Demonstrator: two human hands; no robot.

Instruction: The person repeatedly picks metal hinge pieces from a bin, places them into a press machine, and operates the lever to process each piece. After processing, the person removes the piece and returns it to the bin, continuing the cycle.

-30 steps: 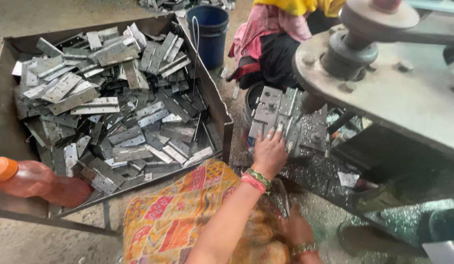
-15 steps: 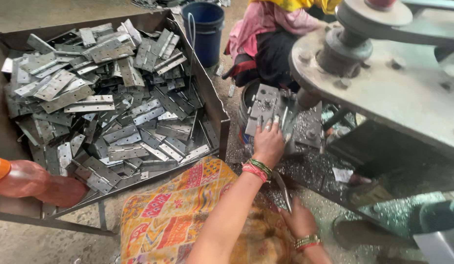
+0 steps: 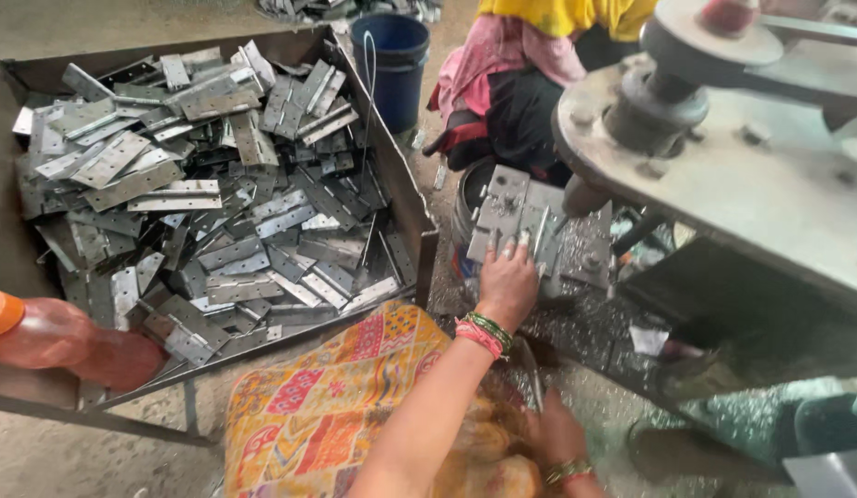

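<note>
The left hand (image 3: 508, 284) rests with fingers spread on the stack of grey perforated metal hinge plates (image 3: 516, 214), while the right hand (image 3: 555, 432) has its fingers closed around a thin metal rod (image 3: 531, 373).

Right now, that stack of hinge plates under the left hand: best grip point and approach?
Judging by pose: the stack of hinge plates lies flat, left hand on its near edge. Probably pinch that near edge from the wearer's side; the machine arm overhangs the far right.

One metal bin (image 3: 405, 198) brims with flat hinge plates (image 3: 198, 212) — too many to count. One blue bucket (image 3: 391, 65), one orange-capped bottle (image 3: 55, 341) and one grey press machine (image 3: 751, 175) stand nearby — plus two bangled hands, left hand (image 3: 508, 281) and right hand (image 3: 555, 432).
</note>
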